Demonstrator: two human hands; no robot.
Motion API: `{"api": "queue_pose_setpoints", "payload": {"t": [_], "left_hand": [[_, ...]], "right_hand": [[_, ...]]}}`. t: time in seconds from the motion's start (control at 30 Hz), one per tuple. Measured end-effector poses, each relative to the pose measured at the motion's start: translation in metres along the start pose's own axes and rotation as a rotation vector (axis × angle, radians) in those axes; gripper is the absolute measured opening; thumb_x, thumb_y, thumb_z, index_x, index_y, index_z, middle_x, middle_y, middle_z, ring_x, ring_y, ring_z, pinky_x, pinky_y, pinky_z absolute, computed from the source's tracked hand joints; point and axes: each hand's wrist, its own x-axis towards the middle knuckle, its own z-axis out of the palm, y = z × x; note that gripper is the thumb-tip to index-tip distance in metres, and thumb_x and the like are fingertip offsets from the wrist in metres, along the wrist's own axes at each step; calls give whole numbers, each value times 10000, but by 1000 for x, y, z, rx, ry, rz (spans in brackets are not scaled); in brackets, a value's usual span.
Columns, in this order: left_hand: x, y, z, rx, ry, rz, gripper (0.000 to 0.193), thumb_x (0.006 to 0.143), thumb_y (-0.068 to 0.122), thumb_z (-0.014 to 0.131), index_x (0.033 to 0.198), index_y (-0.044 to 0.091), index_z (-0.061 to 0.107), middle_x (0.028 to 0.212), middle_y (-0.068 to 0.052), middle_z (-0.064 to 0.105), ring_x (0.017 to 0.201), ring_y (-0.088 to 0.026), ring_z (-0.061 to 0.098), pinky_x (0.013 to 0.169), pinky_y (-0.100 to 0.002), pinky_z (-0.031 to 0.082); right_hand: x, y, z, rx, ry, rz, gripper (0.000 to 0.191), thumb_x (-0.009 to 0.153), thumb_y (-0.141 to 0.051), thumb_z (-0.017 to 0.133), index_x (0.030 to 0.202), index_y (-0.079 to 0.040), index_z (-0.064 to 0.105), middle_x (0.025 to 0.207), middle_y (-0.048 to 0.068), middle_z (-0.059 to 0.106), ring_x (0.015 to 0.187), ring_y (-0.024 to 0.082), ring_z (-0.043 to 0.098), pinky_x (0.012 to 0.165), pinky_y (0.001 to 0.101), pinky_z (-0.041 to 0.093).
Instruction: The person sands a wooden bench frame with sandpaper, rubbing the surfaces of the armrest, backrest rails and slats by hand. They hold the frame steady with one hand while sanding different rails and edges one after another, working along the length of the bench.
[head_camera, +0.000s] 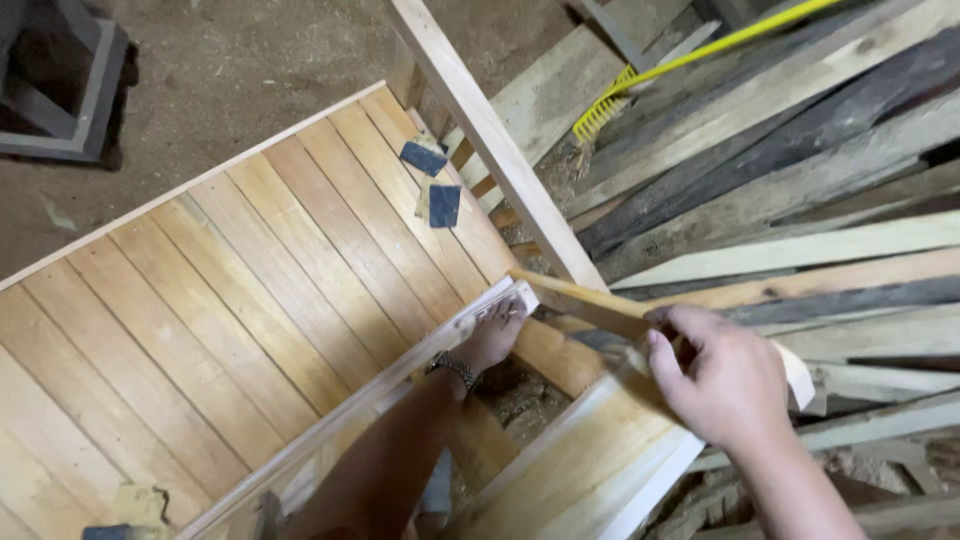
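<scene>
**Slat could slip at the frame corner**

Right hand (725, 385) grips the thin pale wooden slat (590, 305) near its middle; left hand (492, 335) pinches its far tip against the pale timber frame rail (400, 375). Loosening either grip, I judge, could drop it among the stacked grey planks (800, 150).

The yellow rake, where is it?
The yellow rake lies at the top right of the head view, on the pile of wooden planks, far from both hands.
</scene>
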Motion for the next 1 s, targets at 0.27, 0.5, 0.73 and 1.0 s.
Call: {"api": "queue_pose_setpoints", "payload": {"t": [0.27,0.5,0.73,1.0], "left_hand": [[10,0,0,7,-134,136,642,1090,451,164,1601,71,248,1702,-202,191,1591,-364,115,1275,-437,87],[7,5,0,-78,-81,82,640,1105,455,188,1557,26,338,1651,-233,327,1576,-373,238,1287,-427,170],[-1,10,-4,-52,-262,29,705,1057,481,131,1625,63,133,1711,-202,20,1584,-355,-13,1245,-462,7],[-1,2,0,-224,-174,64,690,1091,473,212,1601,8,234,1673,-230,223,1591,-348,172,1292,-412,148]], "right_hand": [[9,-15,-8,-116,-211,128,273,802,-411,672,964,-212,762,848,96,773,806,340,736,735,469,579],[12,-19,-8,-136,-224,193,278,842,-418,627,963,-208,763,789,99,769,799,345,737,735,483,576],[11,-16,-6,-168,-224,189,269,860,-412,621,964,-209,763,790,91,772,804,336,737,752,476,575],[11,-14,-6,-164,-159,139,284,809,-401,664,990,-209,765,822,118,755,817,352,727,748,484,570]]}}
